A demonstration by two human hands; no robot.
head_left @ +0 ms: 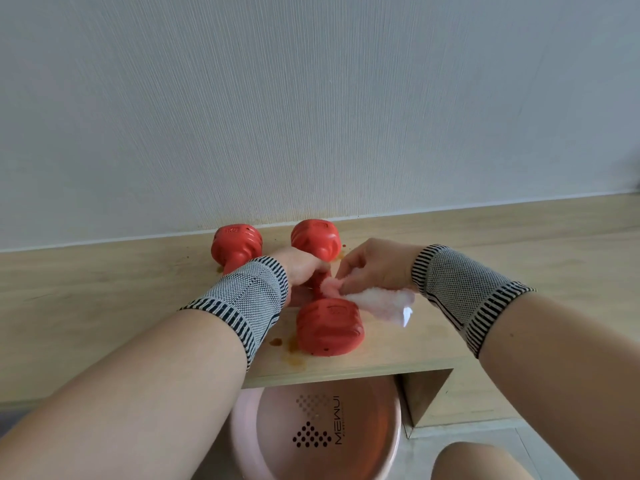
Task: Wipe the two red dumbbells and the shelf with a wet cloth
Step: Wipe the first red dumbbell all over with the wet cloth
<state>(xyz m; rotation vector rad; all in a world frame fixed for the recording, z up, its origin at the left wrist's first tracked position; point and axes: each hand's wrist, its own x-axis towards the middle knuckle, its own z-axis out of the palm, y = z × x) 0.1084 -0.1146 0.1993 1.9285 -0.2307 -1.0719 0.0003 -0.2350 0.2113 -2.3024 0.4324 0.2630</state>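
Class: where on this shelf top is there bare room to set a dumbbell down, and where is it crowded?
Bare wood lies on the shelf right of the right hand and left of the left dumbbell. It is crowded mid-shelf, where both hands, the cloth and the right dumbbell meet.

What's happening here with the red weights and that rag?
A person is cleaning two red dumbbells on a wooden shelf. The left hand grips the handle of the nearer dumbbell to steady it, while the right hand pinches a pale cloth against that handle. The other dumbbell lies untouched to the left. Brownish stains remain on the shelf, and a pink basin sits below.
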